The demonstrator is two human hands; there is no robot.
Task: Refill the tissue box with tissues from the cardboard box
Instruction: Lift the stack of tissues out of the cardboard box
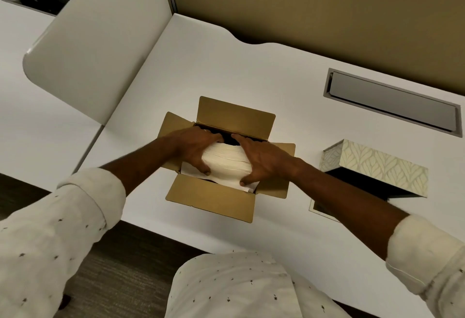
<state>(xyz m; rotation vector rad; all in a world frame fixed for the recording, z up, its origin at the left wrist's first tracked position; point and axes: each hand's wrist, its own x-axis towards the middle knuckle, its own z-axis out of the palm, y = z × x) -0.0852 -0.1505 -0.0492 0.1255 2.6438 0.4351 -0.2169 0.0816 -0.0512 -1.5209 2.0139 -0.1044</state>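
Observation:
An open brown cardboard box (pixel 214 196) stands on the white desk, its four flaps folded outward. Both hands reach into it and clasp a thick white stack of tissues (pixel 226 160). My left hand (pixel 195 145) grips the stack's left end, thumb on the near side. My right hand (pixel 261 157) grips the right end. More white tissues lie under the stack inside the box. To the right sits the patterned tissue box (pixel 377 162), tipped on its side with its dark open bottom facing me; it looks empty inside.
The white desk (pixel 201 65) has a grey cable hatch (pixel 392 102) at the back right. A white divider panel (pixel 95 48) rises on the left, a tan wall behind. The desk's front edge runs just before my torso.

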